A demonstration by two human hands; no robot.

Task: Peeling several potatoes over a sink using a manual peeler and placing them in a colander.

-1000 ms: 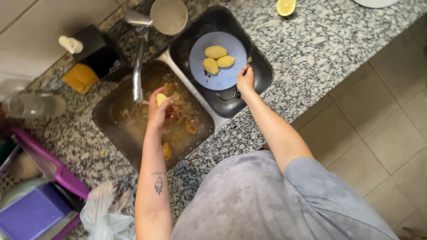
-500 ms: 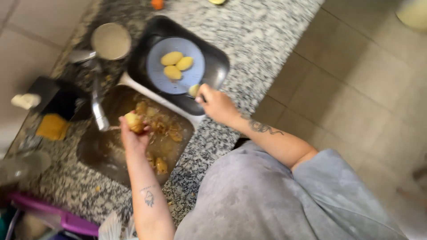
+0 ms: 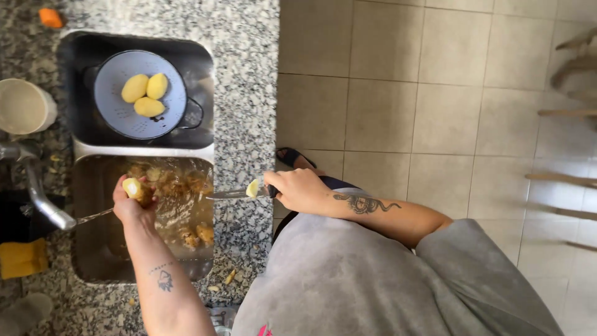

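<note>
My left hand (image 3: 132, 205) holds a partly peeled potato (image 3: 132, 187) over the near sink basin (image 3: 93, 261), beside a thin stream of water from the tap (image 3: 37, 193). My right hand (image 3: 297, 188) grips a kitchen knife (image 3: 233, 193) by its dark handle, blade pointing left over the granite edge, with a small yellow potato piece (image 3: 253, 187) stuck on it. Three peeled yellow potatoes (image 3: 146, 93) lie in a grey-blue colander (image 3: 112, 115) in the far basin. Potato peels (image 3: 186, 186) lie in the near basin.
A granite counter (image 3: 245, 93) surrounds the double sink. A beige cup (image 3: 23, 107) stands left of the colander, a yellow sponge (image 3: 22, 258) by the tap, an orange scrap (image 3: 50, 17) at the top. Tiled floor (image 3: 404, 93) lies right; wooden chair legs (image 3: 575, 112) at far right.
My right hand drew back from the colander to the counter edge, holding the knife. The view swung right, showing more floor. My left hand still holds the potato over the near basin.
</note>
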